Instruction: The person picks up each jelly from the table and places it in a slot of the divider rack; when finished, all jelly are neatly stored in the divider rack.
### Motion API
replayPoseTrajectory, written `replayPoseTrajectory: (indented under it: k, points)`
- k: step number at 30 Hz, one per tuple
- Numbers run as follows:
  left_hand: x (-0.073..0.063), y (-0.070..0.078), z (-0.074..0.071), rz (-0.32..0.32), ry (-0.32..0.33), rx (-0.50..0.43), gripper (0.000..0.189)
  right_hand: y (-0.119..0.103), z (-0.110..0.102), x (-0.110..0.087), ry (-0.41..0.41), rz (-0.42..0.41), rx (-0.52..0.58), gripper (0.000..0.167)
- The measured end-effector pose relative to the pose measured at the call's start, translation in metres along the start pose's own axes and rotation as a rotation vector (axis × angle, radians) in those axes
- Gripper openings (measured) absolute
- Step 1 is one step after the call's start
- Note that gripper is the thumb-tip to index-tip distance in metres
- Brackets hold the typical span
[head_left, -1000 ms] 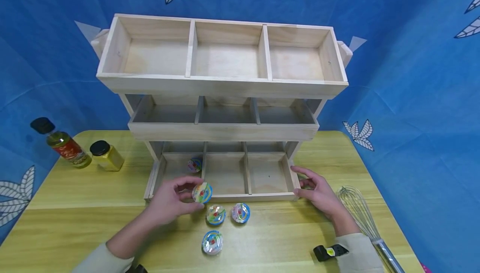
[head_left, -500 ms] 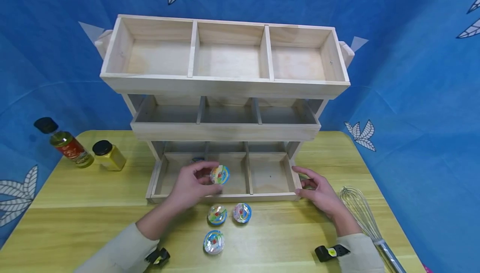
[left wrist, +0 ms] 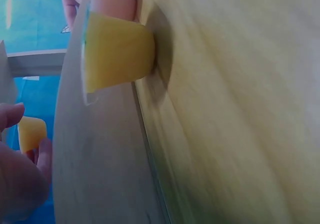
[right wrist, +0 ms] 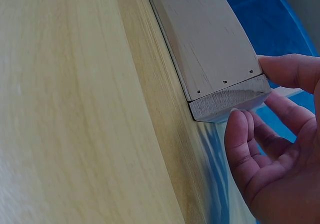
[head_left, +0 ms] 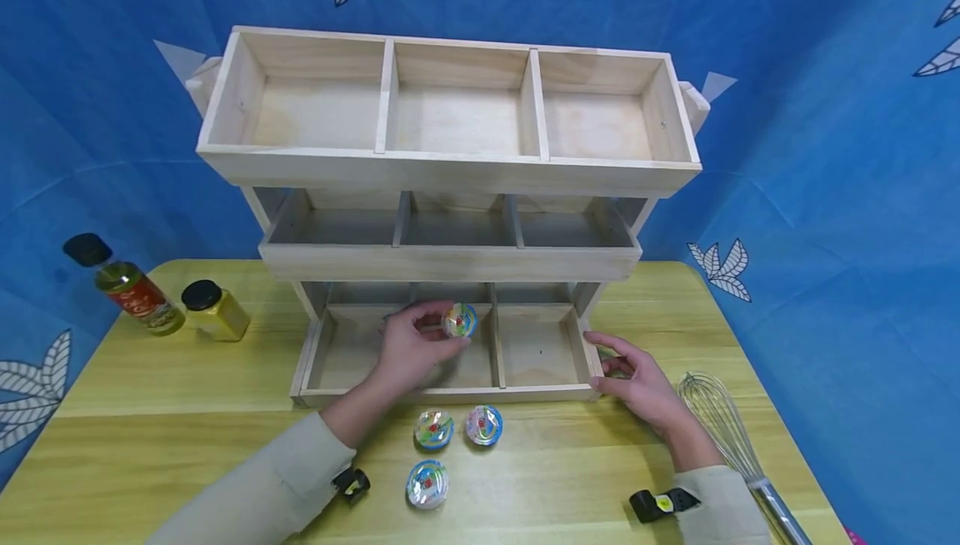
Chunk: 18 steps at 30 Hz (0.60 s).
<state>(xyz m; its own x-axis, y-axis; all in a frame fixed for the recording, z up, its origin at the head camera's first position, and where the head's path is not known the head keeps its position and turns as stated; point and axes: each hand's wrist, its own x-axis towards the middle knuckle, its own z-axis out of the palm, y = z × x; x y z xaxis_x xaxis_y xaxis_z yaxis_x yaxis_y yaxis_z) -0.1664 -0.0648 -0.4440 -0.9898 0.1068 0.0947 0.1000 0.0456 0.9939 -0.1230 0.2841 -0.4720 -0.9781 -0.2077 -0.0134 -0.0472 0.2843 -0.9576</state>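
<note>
My left hand (head_left: 411,349) pinches a jelly cup (head_left: 459,321) by its sides, its printed lid facing up, over the middle compartment of the wooden rack's bottom tier (head_left: 352,397). In the left wrist view the held cup (left wrist: 33,134) shows yellow, behind the front board. Another cup in the left compartment is mostly hidden by my hand. Three more jelly cups lie in front of the rack: one yellow (head_left: 433,429), one pink (head_left: 483,426), and one nearer (head_left: 427,484). My right hand (head_left: 637,382) grips the bottom tier's front right corner (right wrist: 232,96), thumb on the front board.
Above rise the rack's middle tier (head_left: 450,262) and top tier (head_left: 450,170), each split into three compartments. An oil bottle (head_left: 142,299) and a yellow jar (head_left: 219,316) with black lids stand at left. A whisk (head_left: 723,428) lies beyond my right wrist.
My left hand has carried the jelly cup from the front of the left compartment rightward and back, over the middle one. My right hand keeps its place at the corner.
</note>
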Motion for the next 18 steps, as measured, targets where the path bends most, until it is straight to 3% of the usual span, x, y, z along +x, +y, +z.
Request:
replayPoseTrajectory:
  k: [5,10,18]
  points:
    - [0.010,-0.008,0.014,0.017,0.044,0.047,0.050,0.000,0.000,0.000,0.000,0.003,0.007,0.064]
    - [0.018,-0.016,0.023,-0.001,0.022,0.122,0.050,0.001,0.001,0.000,0.002,0.013,0.005,0.064]
    - [0.026,-0.024,0.025,-0.035,0.011,0.247,0.052,0.000,0.001,0.000,0.009,0.012,-0.001,0.063]
